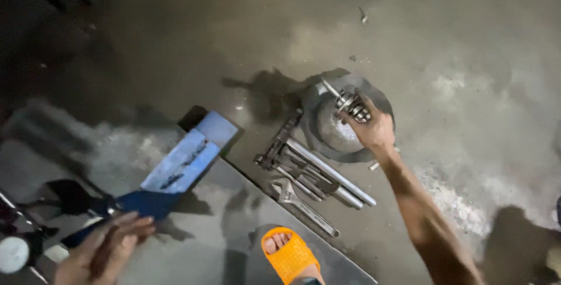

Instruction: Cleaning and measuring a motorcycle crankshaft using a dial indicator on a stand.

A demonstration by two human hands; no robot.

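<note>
My right hand (370, 128) reaches out over a round metal basin (327, 127) on the concrete floor and grips a small geared metal shaft (349, 104) above its rim. My left hand (105, 249) is at the bottom left, its fingers closed around a dark handle (105, 244). It lies next to a blue strip (146, 200) that runs up to a pale blue flat sheet (190, 156).
Several long tools lie beside the basin: an adjustable wrench (301, 200), a steel pipe (330, 174) and other bars. My foot in an orange sandal (289, 256) rests on a grey metal plate (234, 215). A round dial gauge (13, 254) sits at the far left.
</note>
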